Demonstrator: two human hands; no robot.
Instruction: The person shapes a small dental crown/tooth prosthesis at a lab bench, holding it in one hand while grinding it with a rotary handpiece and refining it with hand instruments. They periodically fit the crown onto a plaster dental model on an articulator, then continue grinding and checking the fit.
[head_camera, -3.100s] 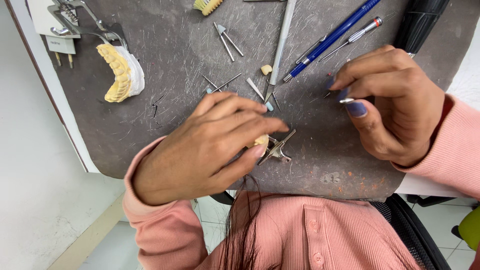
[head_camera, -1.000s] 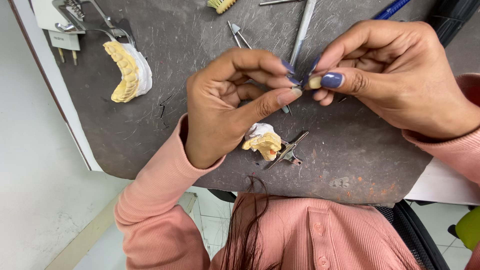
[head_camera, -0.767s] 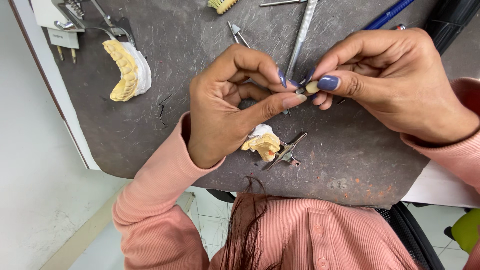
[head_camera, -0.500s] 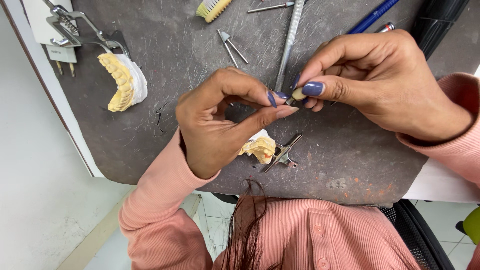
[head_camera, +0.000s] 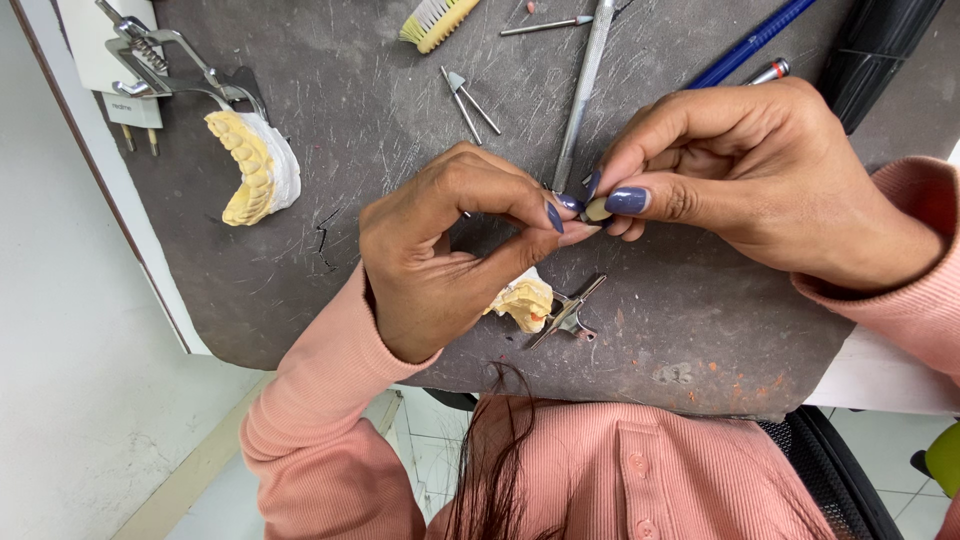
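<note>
small tooth piece (head_camera: 598, 209) pinched between left hand (head_camera: 450, 250) and right hand (head_camera: 760, 180) fingertips.

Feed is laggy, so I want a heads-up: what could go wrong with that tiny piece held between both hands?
1. The small tooth-like piece is pinched only by fingertips of the left hand and right hand; a slip could drop it among the burs or off the mat.
2. The cast lies close under the left hand and could get knocked.

Yellow dental cast (head_camera: 250, 165), brush (head_camera: 437, 20), blue pen (head_camera: 750, 45), metal burs (head_camera: 468, 98)
</note>
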